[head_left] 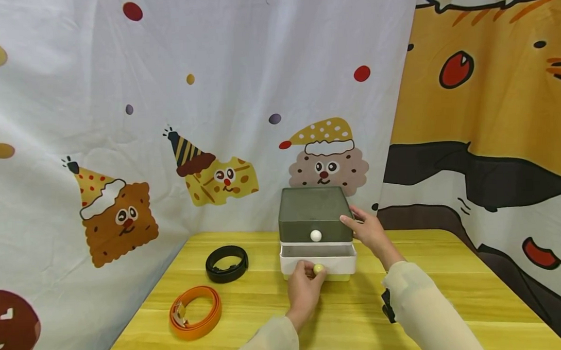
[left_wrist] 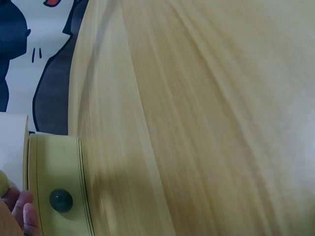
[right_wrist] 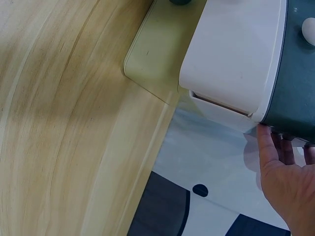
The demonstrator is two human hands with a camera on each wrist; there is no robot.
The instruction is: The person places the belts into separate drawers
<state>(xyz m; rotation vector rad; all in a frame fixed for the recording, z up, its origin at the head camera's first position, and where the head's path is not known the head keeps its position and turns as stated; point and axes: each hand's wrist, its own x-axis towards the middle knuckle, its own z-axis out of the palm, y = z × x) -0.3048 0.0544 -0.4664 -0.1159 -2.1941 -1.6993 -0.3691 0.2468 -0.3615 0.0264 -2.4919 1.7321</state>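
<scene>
Left hand (head_left: 305,290) pinches yellow knob (head_left: 318,269) between fingers; right hand (head_left: 369,232), fingers extended, touches right side of drawer cabinet (head_left: 313,205). White drawer (head_left: 341,265) juts toward head camera, front's long axis left-right. Cabinet upright near desk (head_left: 253,315)'s far edge.

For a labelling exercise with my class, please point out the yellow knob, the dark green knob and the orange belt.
Yellow knob (head_left: 318,269): head view, on its round front.
Dark green knob (left_wrist: 61,200): left wrist view, middle of its face.
Orange belt (head_left: 195,332): head view, coil's near side.
</scene>
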